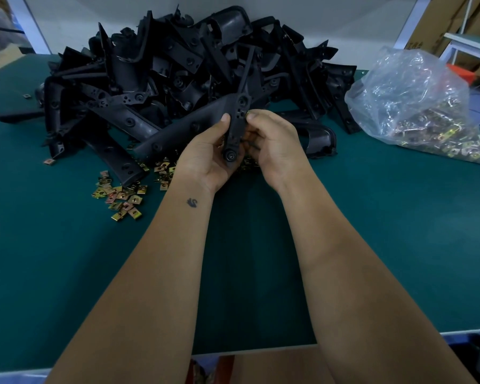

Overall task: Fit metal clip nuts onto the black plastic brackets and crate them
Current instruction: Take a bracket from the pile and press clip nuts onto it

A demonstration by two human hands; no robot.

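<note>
A black bracket (237,126) is held above the green tabletop (372,231), long axis near upright, upper end tilted slightly right toward the far pile. Left hand (205,153) grip is curled round its lower part; right hand (272,145) grip is pinched at its right edge. Loose clip nuts (122,196) are scattered left. Behind, the bracket pile (178,65) is heaped; a plastic bag (419,106) is seen far right.
</note>
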